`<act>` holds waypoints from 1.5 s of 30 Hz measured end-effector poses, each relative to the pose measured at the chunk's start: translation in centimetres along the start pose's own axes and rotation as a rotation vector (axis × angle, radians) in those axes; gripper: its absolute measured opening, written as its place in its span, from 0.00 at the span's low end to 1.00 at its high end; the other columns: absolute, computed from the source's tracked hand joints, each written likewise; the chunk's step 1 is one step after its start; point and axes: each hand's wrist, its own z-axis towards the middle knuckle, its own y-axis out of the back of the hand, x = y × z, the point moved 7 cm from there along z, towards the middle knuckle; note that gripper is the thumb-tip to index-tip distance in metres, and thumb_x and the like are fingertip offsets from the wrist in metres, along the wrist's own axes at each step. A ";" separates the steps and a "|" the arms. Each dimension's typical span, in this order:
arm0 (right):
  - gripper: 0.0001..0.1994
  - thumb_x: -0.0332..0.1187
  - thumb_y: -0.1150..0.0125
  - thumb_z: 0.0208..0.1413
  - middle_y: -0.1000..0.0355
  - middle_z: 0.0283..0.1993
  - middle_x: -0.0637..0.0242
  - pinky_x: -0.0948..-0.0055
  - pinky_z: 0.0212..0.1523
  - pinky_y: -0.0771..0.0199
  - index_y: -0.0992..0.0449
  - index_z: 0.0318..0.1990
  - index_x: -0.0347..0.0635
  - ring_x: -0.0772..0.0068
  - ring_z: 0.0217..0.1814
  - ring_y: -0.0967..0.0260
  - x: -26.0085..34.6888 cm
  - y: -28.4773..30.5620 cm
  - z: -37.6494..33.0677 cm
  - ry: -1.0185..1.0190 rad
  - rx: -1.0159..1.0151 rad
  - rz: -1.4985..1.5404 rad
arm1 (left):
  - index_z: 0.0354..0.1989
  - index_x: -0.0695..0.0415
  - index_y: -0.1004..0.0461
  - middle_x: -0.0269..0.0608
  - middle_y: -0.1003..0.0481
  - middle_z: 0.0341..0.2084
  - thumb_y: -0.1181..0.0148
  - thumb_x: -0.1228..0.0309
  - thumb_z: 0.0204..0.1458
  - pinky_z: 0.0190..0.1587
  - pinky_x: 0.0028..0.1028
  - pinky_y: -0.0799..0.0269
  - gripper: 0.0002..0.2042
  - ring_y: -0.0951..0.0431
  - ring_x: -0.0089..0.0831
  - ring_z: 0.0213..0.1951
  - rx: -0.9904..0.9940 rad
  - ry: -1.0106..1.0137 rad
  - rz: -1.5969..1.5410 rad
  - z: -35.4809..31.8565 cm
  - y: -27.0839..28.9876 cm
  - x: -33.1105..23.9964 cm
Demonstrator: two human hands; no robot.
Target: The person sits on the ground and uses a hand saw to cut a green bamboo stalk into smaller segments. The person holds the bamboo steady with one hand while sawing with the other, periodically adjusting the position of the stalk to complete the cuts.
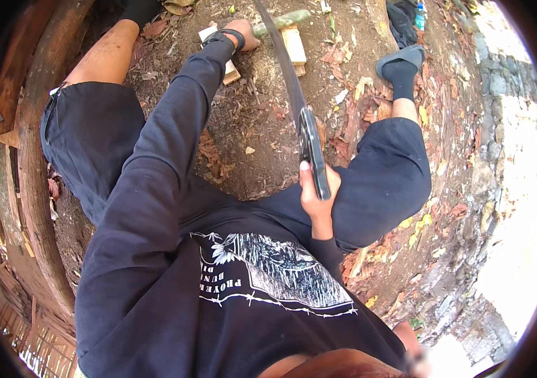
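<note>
My right hand (317, 194) grips the dark handle of a long curved blade (284, 60), held up over my lap with its tip pointing away from me. My left hand (241, 33), with a dark band at the wrist, reaches far forward and holds a greenish stick (283, 21) lying across a light wooden block (294, 45) on the dirt. The blade's edge hangs just above the block and stick. I sit with both legs spread, in dark shorts and a dark long-sleeved shirt.
Another pale wood piece (229, 70) lies under my left forearm. Dry leaves and bark chips litter the dirt. My right foot wears a dark sock and sandal (402, 60). A curved log (35, 183) runs along the left; stone paving (501, 126) lies right.
</note>
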 end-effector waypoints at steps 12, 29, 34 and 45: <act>0.06 0.27 0.31 0.65 0.31 0.22 0.74 0.76 0.25 0.39 0.18 0.40 0.31 0.85 0.22 0.38 0.1 4.0 -0.6 -0.074 0.103 0.111 | 0.41 0.67 0.13 0.64 0.15 0.38 0.27 0.51 0.52 0.47 0.46 0.15 0.25 0.12 0.54 0.43 0.081 -0.085 0.038 -3.0 0.8 -2.3; 0.09 0.33 0.31 0.67 0.28 0.23 0.68 0.70 0.28 0.32 0.17 0.41 0.34 0.79 0.25 0.34 1.6 -6.0 7.7 0.171 -0.031 -0.031 | 0.44 0.59 0.12 0.59 0.14 0.39 0.29 0.53 0.50 0.50 0.44 0.16 0.22 0.12 0.52 0.44 0.102 -0.007 0.023 -3.1 1.0 -2.5; 0.09 0.27 0.32 0.65 0.27 0.23 0.68 0.74 0.29 0.30 0.16 0.47 0.29 0.82 0.25 0.31 -0.7 0.0 -1.7 -0.029 0.023 0.034 | 0.43 0.59 0.11 0.58 0.14 0.40 0.28 0.53 0.53 0.50 0.45 0.16 0.20 0.12 0.52 0.45 0.064 -0.056 0.038 -3.6 0.7 -3.7; 0.12 0.32 0.31 0.66 0.31 0.21 0.69 0.70 0.26 0.34 0.23 0.31 0.34 0.79 0.23 0.35 -0.7 -5.8 6.9 0.000 -0.003 0.089 | 0.43 0.59 0.12 0.58 0.14 0.41 0.28 0.55 0.49 0.51 0.45 0.16 0.20 0.12 0.52 0.46 0.105 -0.090 0.082 -4.7 1.9 -4.2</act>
